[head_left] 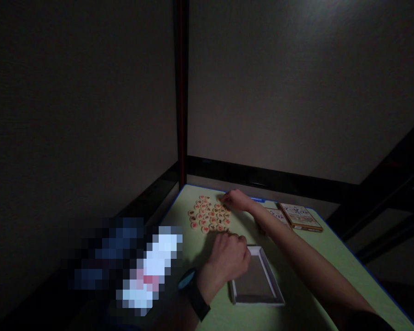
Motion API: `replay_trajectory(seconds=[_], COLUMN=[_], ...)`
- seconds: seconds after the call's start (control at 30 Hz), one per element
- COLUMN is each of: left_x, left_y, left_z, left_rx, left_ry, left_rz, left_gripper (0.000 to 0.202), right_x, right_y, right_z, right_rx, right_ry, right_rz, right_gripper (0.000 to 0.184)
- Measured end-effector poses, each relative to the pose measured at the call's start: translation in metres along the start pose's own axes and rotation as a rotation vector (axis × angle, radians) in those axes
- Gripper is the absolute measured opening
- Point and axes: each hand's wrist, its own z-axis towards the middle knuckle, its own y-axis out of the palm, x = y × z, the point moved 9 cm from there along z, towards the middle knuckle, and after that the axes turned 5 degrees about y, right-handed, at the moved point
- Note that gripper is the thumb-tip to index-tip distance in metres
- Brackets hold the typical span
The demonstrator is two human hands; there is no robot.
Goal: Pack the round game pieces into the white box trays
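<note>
Several round wooden Chinese chess pieces (212, 215) with red or black characters lie face up in a loose cluster on the green table (172, 216). At the cluster's near edge is my left hand (229, 257), with a watch on the wrist. Its fingers are curled closed, and what they hold, if anything, is hidden. My right hand (238, 200) reaches across to the far right of the cluster, its fingertips pinched at one piece. Beside and below my left hand lies a shallow white box tray (275, 287), with no pieces visible inside.
A printed flat box (300, 216) lies at the back right, with another printed box part (278, 215) partly behind my right forearm. A blue item (257, 199) sits by the far edge. Dark walls meet behind the table. A pixelated bright patch (155, 266) covers the lower left.
</note>
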Motion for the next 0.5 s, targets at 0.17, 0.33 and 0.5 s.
replay_trajectory(seconds=[0.17, 0.33, 0.5], left_x=[-0.004, 0.000, 0.010], left_y=[-0.002, -0.001, 0.002], left_z=[0.000, 0.000, -0.003], left_rx=[0.004, 0.004, -0.013], left_ry=[-0.027, 0.010, 0.079], left_rz=[0.004, -0.012, -0.025], left_gripper=[0.027, 0.027, 0.028], right_x=[0.010, 0.026, 0.023], right_y=[0.004, -0.005, 0.006], right_z=[0.002, 0.013, 0.020], right_rx=[0.012, 0.066, 0.017], right_ry=[0.029, 0.091, 0.061], right_rz=[0.003, -0.030, -0.068], right_gripper=[0.029, 0.037, 0.043])
